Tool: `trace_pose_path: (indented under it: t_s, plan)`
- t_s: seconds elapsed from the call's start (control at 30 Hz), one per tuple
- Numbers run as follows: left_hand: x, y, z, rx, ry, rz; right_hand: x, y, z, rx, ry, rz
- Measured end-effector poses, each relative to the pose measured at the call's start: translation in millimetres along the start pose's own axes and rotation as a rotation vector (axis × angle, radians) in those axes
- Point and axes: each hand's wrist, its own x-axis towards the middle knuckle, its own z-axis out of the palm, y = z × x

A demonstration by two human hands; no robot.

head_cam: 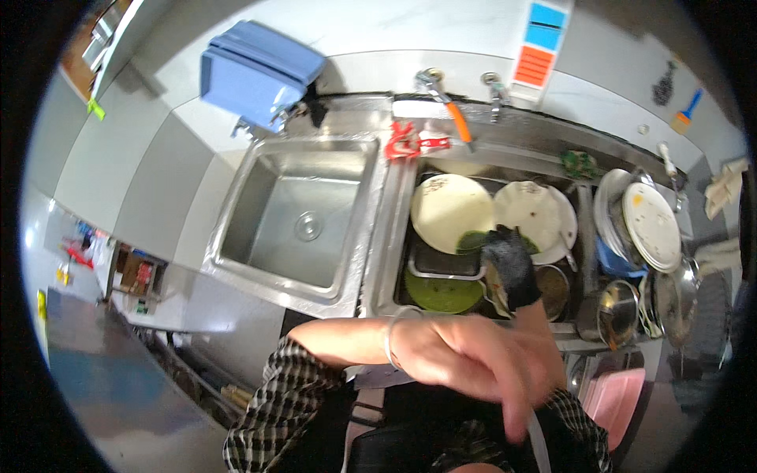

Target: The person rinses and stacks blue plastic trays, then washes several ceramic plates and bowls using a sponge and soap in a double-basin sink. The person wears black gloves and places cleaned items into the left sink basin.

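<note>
My left hand [467, 360], bare and blurred by motion, crosses over my right forearm. One finger extends downward, and nothing shows in its grasp. My right hand [511, 266] wears a black glove and reaches into the right sink basin [387, 236]. Green material [471, 241] shows on both sides of its fingers; whether they grip it is unclear. Around that hand are a cream bowl [452, 207], a soiled white plate [529, 207] with a spoon [568, 251], a dark rectangular container [446, 260], a green bowl [443, 292] and a round metal container [551, 290].
An empty steel basin [290, 216] is at left, blue tubs [254, 77] behind it. An orange-handled faucet [455, 115] and red-and-white cloth or packaging [408, 142] are behind the right basin. Stacked dirty plates [650, 224] and a metal pot [609, 313] stand right; a pink tub [615, 402] sits below.
</note>
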Motion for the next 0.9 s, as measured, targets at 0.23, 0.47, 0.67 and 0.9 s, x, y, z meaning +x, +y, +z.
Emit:
trace_pose_path:
  t_s: [0.23,0.47,0.67,0.9]
  plan:
    - [0,-27,9,-0.246,-0.111,0.254,-3,-20,33,0.191,0.169,0.148]
    - [-26,-28,-6,-0.226,-0.063,0.251,-7,-9,48,0.146,0.337,0.144]
    - [-41,-24,-18,-0.194,-0.087,0.389,-9,13,30,0.214,0.260,0.146]
    - [-69,-17,-22,-0.208,-0.078,0.337,-10,13,83,0.205,0.260,0.046]
